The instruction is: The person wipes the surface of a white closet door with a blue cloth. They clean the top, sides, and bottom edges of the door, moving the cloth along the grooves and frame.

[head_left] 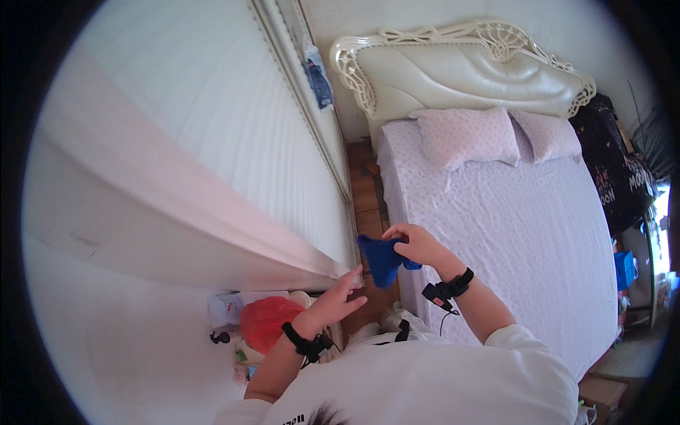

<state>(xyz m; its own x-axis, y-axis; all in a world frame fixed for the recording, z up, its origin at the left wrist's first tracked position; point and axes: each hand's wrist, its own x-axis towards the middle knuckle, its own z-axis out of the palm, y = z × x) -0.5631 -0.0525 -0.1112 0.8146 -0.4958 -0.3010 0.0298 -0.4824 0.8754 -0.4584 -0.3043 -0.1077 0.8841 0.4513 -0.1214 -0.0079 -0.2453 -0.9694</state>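
A blue cloth (383,261) hangs from my right hand (419,245), pinched between thumb and fingers. The cloth is crumpled, and part of it shows below the hand; I cannot make out whether it is a rag or a garment. My left hand (338,303) is empty, its fingers spread, near the edge of the white sliding door (312,177). A gap separates it from the cloth. Each wrist wears a black strap with a small device on it.
To the right stands a bed (510,234) with a pale patterned sheet, two pillows (467,138) and an ornate cream headboard (453,74). A narrow strip of brown floor (367,202) runs between bed and door. A red plastic bag (269,322) lies at lower left.
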